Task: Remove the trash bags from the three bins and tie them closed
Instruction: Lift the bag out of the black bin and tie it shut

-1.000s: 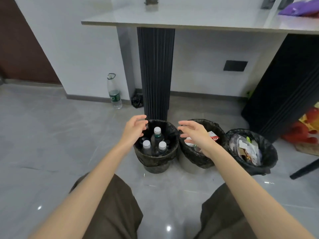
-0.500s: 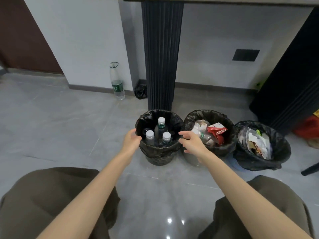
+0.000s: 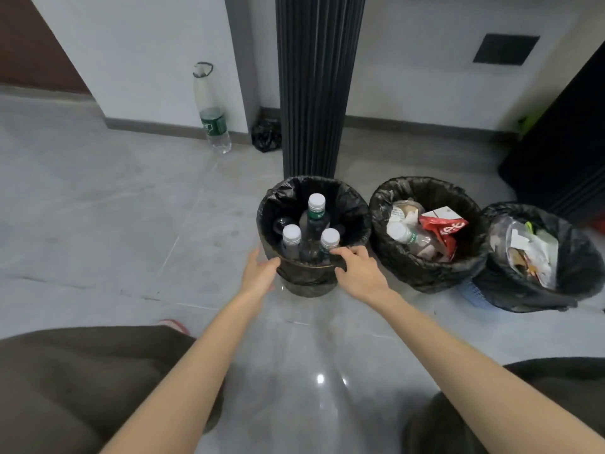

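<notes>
- Head view: three lined bins are standing in a row on the glossy grey tile floor (image 3: 131,224), in front of a ribbed black column (image 3: 317,93). Every bag is sitting in its bin, none tied.
- The round dark left bin (image 3: 307,285) is carrying a black plastic liner bag (image 3: 350,208) folded over its rim, with three white-capped clear bottles (image 3: 317,208) standing upright inside.
- The left hand (image 3: 260,276) is lying against that bin's left side, thumb touching the folded cuff, fingers fairly straight. No pinch is showing.
- The right hand (image 3: 361,273) is reaching over the near rim, fingers (image 3: 342,252) curling over the edge with the thumb beneath, clamping on the bag's cuff.
- The middle black bag (image 3: 425,273), holding a red wrapper (image 3: 442,229), and the right black bag (image 3: 582,257) are sitting untouched just beside.
- Judgement: the step in hand is freeing the first bag's cuff, so the task is barely beginning.
- The next move is calling for peeling the cuff off all round, gathering the mouth, then lifting straight up so the bottles are not tipping. The bin may be rising with the bag, so one hand may be needed holding it down.
</notes>
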Tool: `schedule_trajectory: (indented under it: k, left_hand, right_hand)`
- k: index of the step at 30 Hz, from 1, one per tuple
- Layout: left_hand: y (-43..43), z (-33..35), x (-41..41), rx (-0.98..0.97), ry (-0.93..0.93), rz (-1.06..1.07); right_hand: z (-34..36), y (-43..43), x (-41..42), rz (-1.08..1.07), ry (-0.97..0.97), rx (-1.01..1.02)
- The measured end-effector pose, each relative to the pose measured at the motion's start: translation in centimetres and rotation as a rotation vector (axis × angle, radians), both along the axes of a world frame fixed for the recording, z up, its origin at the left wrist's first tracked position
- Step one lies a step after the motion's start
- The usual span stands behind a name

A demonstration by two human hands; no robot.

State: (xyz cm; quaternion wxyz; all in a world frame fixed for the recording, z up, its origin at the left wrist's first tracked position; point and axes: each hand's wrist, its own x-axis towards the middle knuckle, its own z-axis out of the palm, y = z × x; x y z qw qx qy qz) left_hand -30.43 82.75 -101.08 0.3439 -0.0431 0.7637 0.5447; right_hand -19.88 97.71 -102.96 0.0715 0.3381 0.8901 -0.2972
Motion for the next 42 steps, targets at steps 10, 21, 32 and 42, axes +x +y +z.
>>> schedule_trajectory:
  k: [10, 21, 32, 42]
  left_hand:
    - [-0.1, -1.4, 0.9, 0.011, -0.085, 0.015]
    - [-1.3, -2.6, 0.8, 0.049, -0.139, 0.101]
    - [-3.1, -5.1, -0.9, 0.155, -0.423, 0.272]
    - [-3.2, -5.9, -2.4, 0.170, -0.384, 0.232]
  right_hand:
    - [-0.9, -0.4, 1.6, 0.101, 0.092, 0.025]
    - [-0.8, -0.5, 7.2, -0.098, 0.143, 0.058]
    - [-3.5, 1.1, 8.7, -1.017, 0.357, -1.093]
    - [-5.2, 2.5, 8.4, -1.080, 0.384, -1.327]
